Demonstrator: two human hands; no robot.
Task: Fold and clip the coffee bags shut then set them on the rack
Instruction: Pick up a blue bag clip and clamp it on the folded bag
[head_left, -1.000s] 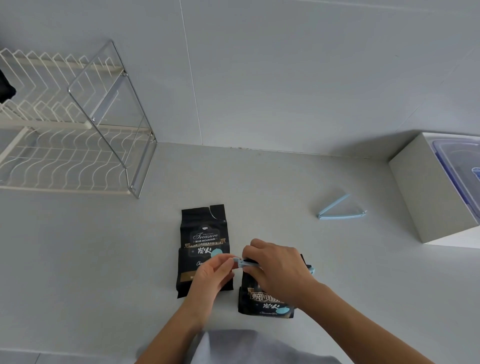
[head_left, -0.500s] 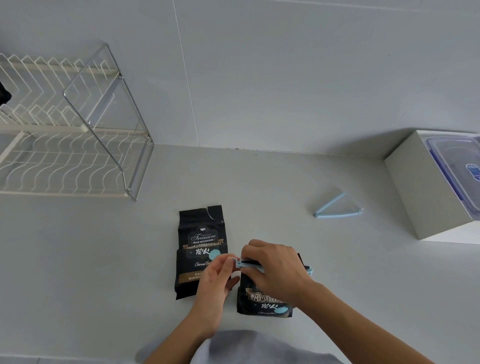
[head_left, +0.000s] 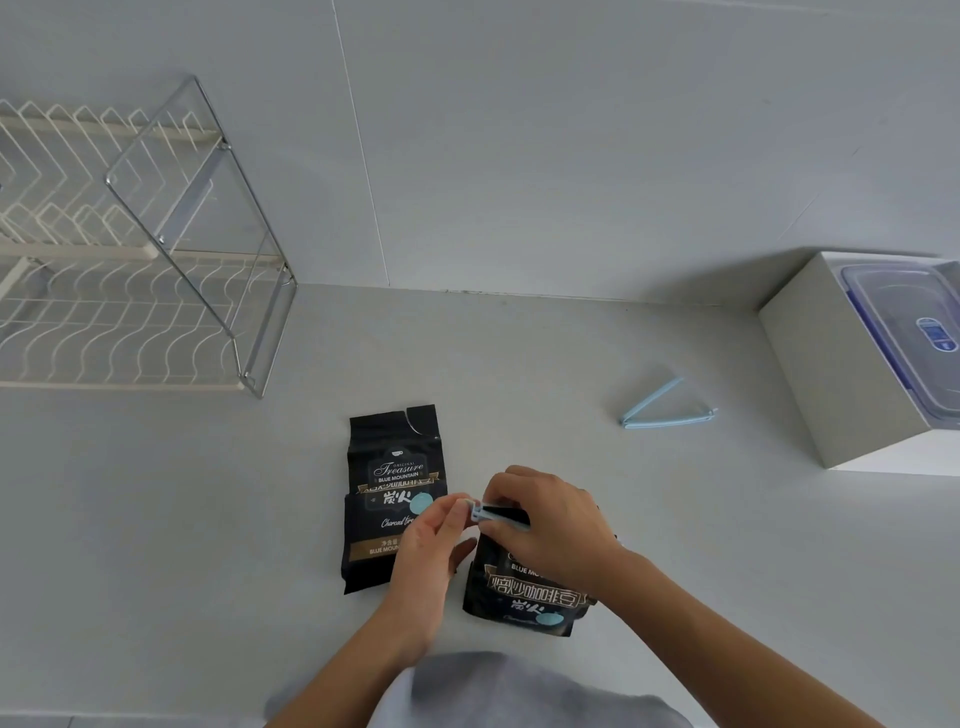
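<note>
"Hardly anything had shifted since half a second before; both hands stayed on the clip."

"How were they gripping it?"

"The left hand (head_left: 431, 545) pinched the blue clip (head_left: 498, 515) at its left end. The right hand (head_left: 550, 525) curled over its length, on the folded top of the nearer coffee bag (head_left: 530, 597)."

"And around them?"

"The second bag (head_left: 389, 478) lay flat just left, its top unfolded. The spare clip (head_left: 660, 410) lay spread open on the counter (head_left: 519, 364), well to the right. The rack (head_left: 130, 312) stood far left."
</note>
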